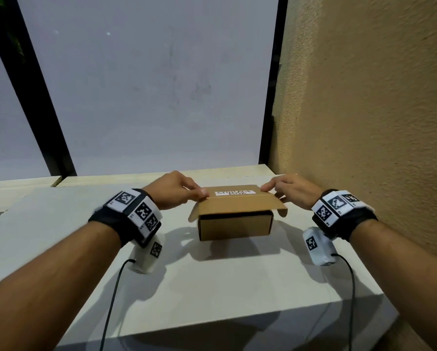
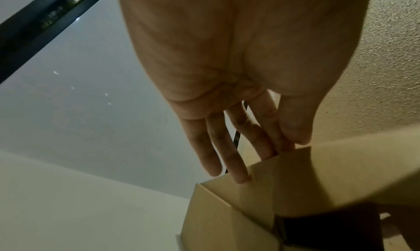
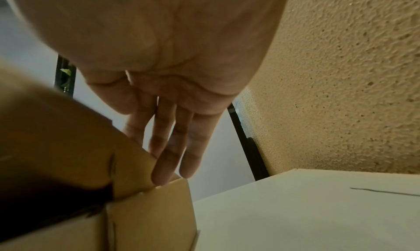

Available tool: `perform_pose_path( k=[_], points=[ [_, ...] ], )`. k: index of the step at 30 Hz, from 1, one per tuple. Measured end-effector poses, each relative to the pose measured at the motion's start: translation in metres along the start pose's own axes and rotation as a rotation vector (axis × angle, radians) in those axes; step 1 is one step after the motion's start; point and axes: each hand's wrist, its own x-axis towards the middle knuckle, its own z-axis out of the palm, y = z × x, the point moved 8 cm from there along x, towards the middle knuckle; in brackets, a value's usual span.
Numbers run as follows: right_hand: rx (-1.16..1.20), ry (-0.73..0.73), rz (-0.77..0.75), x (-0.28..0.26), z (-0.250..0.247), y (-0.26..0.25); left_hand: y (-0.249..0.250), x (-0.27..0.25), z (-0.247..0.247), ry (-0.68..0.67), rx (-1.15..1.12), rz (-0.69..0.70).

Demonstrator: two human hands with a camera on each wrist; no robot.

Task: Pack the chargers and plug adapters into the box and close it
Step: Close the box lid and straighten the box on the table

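Observation:
A brown cardboard box (image 1: 235, 228) labelled "STORAGE BOX" stands on the white table (image 1: 212, 279). Its lid (image 1: 237, 202) is tipped forward over the opening, with a dark gap left at the front. My left hand (image 1: 176, 191) rests on the lid's far left corner and my right hand (image 1: 288, 191) on its far right corner. In the left wrist view the left hand (image 2: 227, 75) has fairly straight fingers touching the lid's side flap (image 2: 272, 179). In the right wrist view the right hand (image 3: 170, 57) lays straight fingers along the lid (image 3: 56, 138). The inside is dark; no chargers or adapters show.
A rough tan wall (image 1: 364, 110) rises close on the right of the table. Grey panes with black frames (image 1: 35, 97) stand behind the table. Thin black cables (image 1: 111, 300) hang from both wrist units over the table's front edge.

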Motion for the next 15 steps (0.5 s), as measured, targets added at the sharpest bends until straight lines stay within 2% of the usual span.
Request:
perform_pose_path(
  k=[5, 11, 15],
  points=[
    [-0.336, 0.066, -0.026, 0.003, 0.004, -0.002, 0.002, 0.0, 0.005, -0.039, 0.154, 0.017],
    [-0.289, 0.101, -0.045, -0.007, 0.017, 0.001, -0.002, -0.005, 0.016, -0.094, 0.308, -0.003],
    [-0.347, 0.088, -0.057, -0.012, 0.022, -0.001, -0.005, -0.009, 0.026, -0.076, 0.42, -0.033]
  ],
)
